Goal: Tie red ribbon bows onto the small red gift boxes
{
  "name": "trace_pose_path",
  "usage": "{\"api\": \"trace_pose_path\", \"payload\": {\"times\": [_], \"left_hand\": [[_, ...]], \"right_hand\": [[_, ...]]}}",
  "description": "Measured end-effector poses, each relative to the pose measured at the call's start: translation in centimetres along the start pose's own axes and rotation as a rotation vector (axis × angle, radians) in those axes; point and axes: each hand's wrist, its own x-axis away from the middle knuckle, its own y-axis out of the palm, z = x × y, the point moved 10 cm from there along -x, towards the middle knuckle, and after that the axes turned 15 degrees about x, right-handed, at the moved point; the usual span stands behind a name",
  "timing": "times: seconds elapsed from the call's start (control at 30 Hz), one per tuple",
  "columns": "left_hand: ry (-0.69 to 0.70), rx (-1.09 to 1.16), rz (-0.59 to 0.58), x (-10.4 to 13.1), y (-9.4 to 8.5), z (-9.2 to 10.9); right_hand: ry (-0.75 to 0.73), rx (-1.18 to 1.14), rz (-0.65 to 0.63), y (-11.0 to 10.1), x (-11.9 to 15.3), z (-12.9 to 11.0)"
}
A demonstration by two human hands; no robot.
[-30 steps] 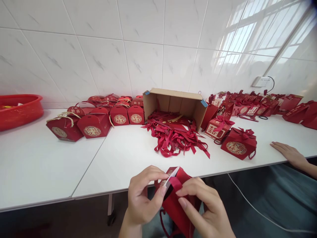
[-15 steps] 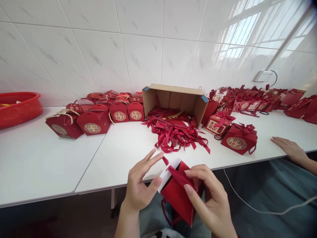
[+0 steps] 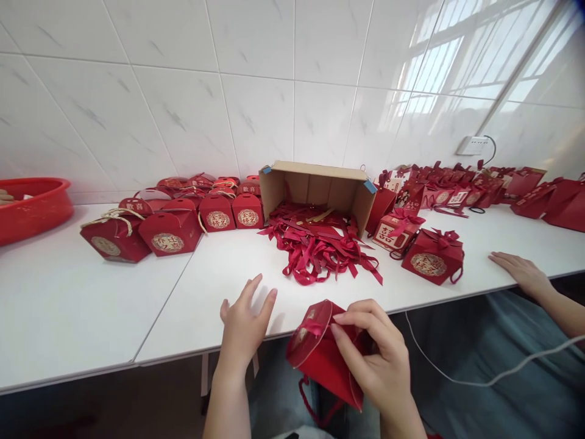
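Note:
A red paper gift box (image 3: 324, 366) hangs tilted over the table's front edge, above my lap. The thumb and fingers of my right hand (image 3: 379, 353) pinch it near its top. A short piece of red ribbon (image 3: 314, 328) shows at its rounded flap, and a red cord (image 3: 315, 405) dangles beneath. To the left, my left hand (image 3: 247, 320) is apart from the box with fingers spread, holding nothing. Beyond both hands, a heap of red ribbons (image 3: 315, 256) spills out of a cardboard box (image 3: 315, 167) lying on its side.
Red gift boxes (image 3: 169, 235) stand at the left, with a red plastic basin (image 3: 41, 204) further left. Ribbon-tied boxes (image 3: 432, 259) line the right side of the white table (image 3: 114, 311). Another person's hand (image 3: 521, 271) rests near the right edge. A white cable (image 3: 466, 383) hangs below.
My left hand has moved left, away from the box, and its fingers have opened wider. The box's flap has turned from showing its white inside to its red outside.

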Motion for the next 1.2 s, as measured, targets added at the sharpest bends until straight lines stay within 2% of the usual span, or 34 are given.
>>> {"api": "trace_pose_path", "payload": {"times": [0.03,0.1,0.23,0.3,0.37,0.47,0.6,0.7,0.8,0.83,0.87,0.93,1.0,1.03,1.07,1.2], "left_hand": [[0.013,0.082,0.01,0.2,-0.2,0.4],[0.056,0.253,-0.053,0.8,0.1,1.5],[0.082,0.502,-0.345,2.5,3.1,3.7],[0.066,0.588,-0.38,2.7,3.9,4.0],[0.046,0.617,-0.344,2.4,4.1,3.7],[0.051,0.544,-0.259,1.8,3.7,3.3],[0.061,0.444,-0.169,1.4,2.8,2.8],[0.055,0.412,-0.089,1.0,2.0,2.3],[0.062,0.35,0.001,0.5,0.8,1.4],[0.066,0.323,0.031,0.3,0.4,1.0],[0.073,0.29,0.06,0.1,0.0,0.7],[0.098,0.213,0.102,-0.2,-0.5,0.2],[0.137,0.141,0.113,-0.3,-0.7,0.0],[0.16,0.111,0.114,-0.3,-0.7,0.1],[0.183,0.083,0.116,-0.2,-0.8,0.2],[0.217,-0.001,0.142,-0.3,-1.3,0.4]], "right_hand": [[0.006,-0.001,-0.001,0.0,-0.1,0.0],[0.022,-0.007,0.015,0.0,-0.4,0.1],[0.028,-0.021,0.067,0.4,-2.5,0.3],[0.025,-0.029,0.082,1.0,-4.1,0.7],[0.036,-0.038,0.123,1.3,-5.7,1.5],[0.034,-0.036,0.193,1.6,-7.7,2.3],[-0.034,-0.011,0.202,2.0,-9.0,2.6],[-0.006,0.058,0.288,0.4,-8.0,3.6],[0.238,-0.019,0.414,-2.7,-4.5,6.9],[0.326,-0.093,0.393,-3.1,-3.2,8.1],[0.383,-0.164,0.312,-2.9,-2.1,8.8],[0.428,-0.248,-0.029,-0.6,-0.7,8.9],[0.447,-0.233,-0.388,2.2,1.0,8.2],[0.463,-0.201,-0.506,3.1,1.6,8.1],[0.487,-0.164,-0.57,3.6,2.0,8.2],[0.573,-0.063,-0.629,4.3,2.5,9.5]]}}
